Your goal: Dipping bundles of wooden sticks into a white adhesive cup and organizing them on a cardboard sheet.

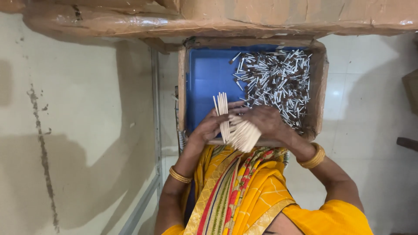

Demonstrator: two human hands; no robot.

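Note:
A cardboard box [181, 87] with a blue lining sits in front of my lap, and its right half is filled with a heap of small silvery pins with dark tips [278, 82]. My left hand [208, 127] grips several thin cream sticks [222, 106] that fan upward over the blue lining. My right hand [266, 122] rests over the near edge of the heap and closes on a thicker bundle of the same cream sticks [244, 135], whose ends point toward my lap. The two hands touch at the box's near rim.
A large taped cardboard carton [217, 17] runs across the top, just beyond the box. Pale tiled floor [87, 109] lies to the left and right, with a metal rail [156, 109] left of the box. My yellow striped garment [244, 191] covers my lap below.

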